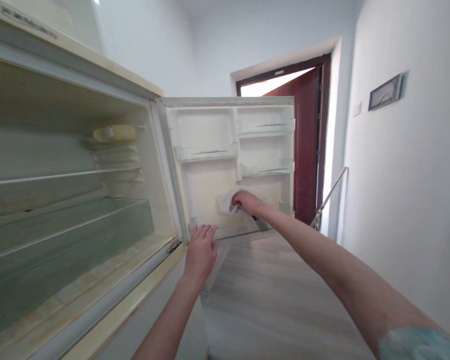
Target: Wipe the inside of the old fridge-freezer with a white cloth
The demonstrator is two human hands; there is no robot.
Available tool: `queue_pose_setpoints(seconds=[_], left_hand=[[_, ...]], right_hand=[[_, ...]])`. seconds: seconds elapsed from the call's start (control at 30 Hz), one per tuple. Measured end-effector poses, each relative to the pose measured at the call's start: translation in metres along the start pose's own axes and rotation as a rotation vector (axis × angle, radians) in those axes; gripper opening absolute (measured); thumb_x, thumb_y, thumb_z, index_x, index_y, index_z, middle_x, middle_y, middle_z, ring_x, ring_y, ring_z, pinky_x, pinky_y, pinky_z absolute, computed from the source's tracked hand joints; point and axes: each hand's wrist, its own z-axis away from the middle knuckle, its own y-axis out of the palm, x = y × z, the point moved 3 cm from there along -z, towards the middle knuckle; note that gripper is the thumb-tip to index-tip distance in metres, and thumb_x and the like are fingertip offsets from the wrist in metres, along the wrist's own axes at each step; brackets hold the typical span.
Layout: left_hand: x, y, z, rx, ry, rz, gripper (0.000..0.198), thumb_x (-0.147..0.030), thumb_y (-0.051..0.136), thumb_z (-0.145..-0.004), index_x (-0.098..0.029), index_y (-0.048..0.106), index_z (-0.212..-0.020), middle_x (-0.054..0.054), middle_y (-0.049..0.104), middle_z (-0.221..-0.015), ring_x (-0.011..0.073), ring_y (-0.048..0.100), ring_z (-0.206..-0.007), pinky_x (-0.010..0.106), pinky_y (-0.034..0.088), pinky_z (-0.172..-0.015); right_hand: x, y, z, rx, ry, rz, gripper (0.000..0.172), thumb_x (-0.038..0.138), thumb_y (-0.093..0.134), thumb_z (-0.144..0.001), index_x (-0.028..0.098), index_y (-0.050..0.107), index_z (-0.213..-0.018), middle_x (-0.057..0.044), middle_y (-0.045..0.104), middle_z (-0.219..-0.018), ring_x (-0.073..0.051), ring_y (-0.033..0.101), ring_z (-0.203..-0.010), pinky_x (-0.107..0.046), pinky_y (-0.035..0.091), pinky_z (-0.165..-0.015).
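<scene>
My right hand (247, 203) is closed around a white cloth (228, 201), which rests against the inner panel of the open fridge door (206, 187), just above the bottom shelf. At the door's lower hinge-side corner, my left hand (201, 250) has its fingers stretched out over the clear bottom door shelf (240, 231). Whether those fingertips press on the shelf rim I cannot tell. Higher on the door are clear shelves, one on the left (206, 152) and two on the right.
The fridge compartment (165, 200) stands open on the left, with a glass shelf (60, 176), a clear drawer front (97, 225) and yellowish stains. Behind the fridge door is a dark red room door (303, 145), ajar. A thin pole (332, 195) leans against the right wall.
</scene>
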Motion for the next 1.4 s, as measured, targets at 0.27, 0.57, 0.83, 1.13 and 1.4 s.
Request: queue_pose_setpoints(seconds=[0.27, 0.57, 0.83, 1.13, 1.4], left_hand=[[-0.001, 0.0, 0.001, -0.049, 0.024, -0.023, 0.047, 0.0, 0.05, -0.084, -0.013, 0.065, -0.127, 0.012, 0.068, -0.125, 0.028, 0.06, -0.122, 0.051, 0.038, -0.122], [0.0, 0.001, 0.002, -0.058, 0.039, -0.008, 0.047, 0.001, 0.05, -0.084, -0.012, 0.065, -0.127, 0.012, 0.067, -0.124, 0.0279, 0.059, -0.121, 0.052, 0.037, -0.122], [-0.013, 0.0, -0.007, 0.001, -0.046, -0.008, 0.047, 0.0, 0.054, -0.083, -0.012, 0.065, -0.127, 0.011, 0.068, -0.122, 0.0276, 0.059, -0.122, 0.051, 0.035, -0.123], [-0.01, -0.004, -0.002, 0.031, -0.053, -0.016, 0.052, 0.0, 0.055, -0.082, -0.013, 0.064, -0.132, 0.012, 0.065, -0.131, 0.0277, 0.055, -0.129, 0.049, 0.032, -0.126], [-0.01, -0.001, -0.007, 0.031, -0.072, 0.01, 0.051, 0.0, 0.054, -0.082, -0.014, 0.065, -0.13, 0.01, 0.066, -0.123, 0.0255, 0.057, -0.122, 0.048, 0.031, -0.126]], right_hand=[[0.002, 0.005, 0.005, 0.117, 0.037, 0.062, 0.019, 0.007, 0.068, -0.079, 0.013, 0.081, -0.092, -0.009, 0.078, -0.096, -0.019, 0.071, -0.09, -0.022, 0.051, -0.082], [-0.012, -0.042, 0.021, -0.352, 0.24, 0.359, 0.042, 0.007, 0.034, -0.102, 0.002, 0.061, -0.133, -0.026, 0.055, -0.142, -0.03, 0.053, -0.129, -0.041, 0.041, -0.11], [-0.03, -0.023, 0.034, 0.041, 0.202, 0.312, 0.012, 0.0, 0.074, -0.077, 0.011, 0.078, -0.079, -0.015, 0.075, -0.089, -0.024, 0.07, -0.086, -0.026, 0.051, -0.076], [-0.045, -0.059, 0.048, -0.378, 0.221, 0.437, 0.037, 0.009, 0.037, -0.101, 0.006, 0.067, -0.122, -0.022, 0.062, -0.131, -0.033, 0.051, -0.129, -0.038, 0.042, -0.107], [-0.072, -0.007, 0.048, 0.212, 0.291, 0.32, 0.021, 0.006, 0.068, -0.08, 0.015, 0.083, -0.091, -0.013, 0.077, -0.1, -0.023, 0.072, -0.095, -0.025, 0.05, -0.082]])
